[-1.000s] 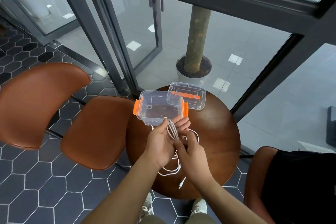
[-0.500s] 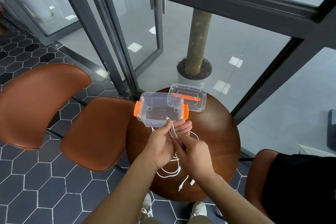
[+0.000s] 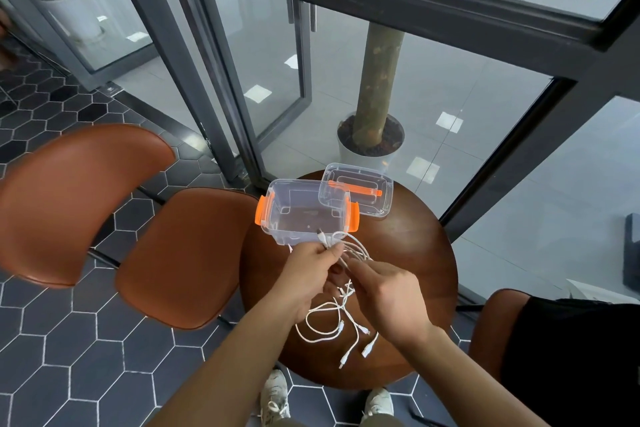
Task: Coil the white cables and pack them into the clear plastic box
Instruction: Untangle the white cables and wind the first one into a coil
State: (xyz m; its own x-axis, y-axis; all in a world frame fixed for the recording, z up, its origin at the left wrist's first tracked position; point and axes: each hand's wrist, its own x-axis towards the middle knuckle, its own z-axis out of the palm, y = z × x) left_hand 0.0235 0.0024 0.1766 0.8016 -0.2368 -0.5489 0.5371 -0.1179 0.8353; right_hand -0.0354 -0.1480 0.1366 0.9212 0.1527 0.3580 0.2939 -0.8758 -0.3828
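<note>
Cables (image 3: 341, 255) pinched in my left hand (image 3: 309, 269) and right hand (image 3: 382, 291) above the round table (image 3: 415, 267), loose ends dangling (clear box (image 3: 304, 215) open just beyond).

Round dark-brown wooden table (image 3: 408, 274), bare on the side right of the right hand (image 3: 384, 298). Clear plastic box (image 3: 304, 215), orange latches, open, just beyond the left hand (image 3: 308, 274). Clear lid (image 3: 356, 189) beyond the box, overlapping its far right corner. Loose white cables (image 3: 332, 322) sprawled below both hands.
</note>
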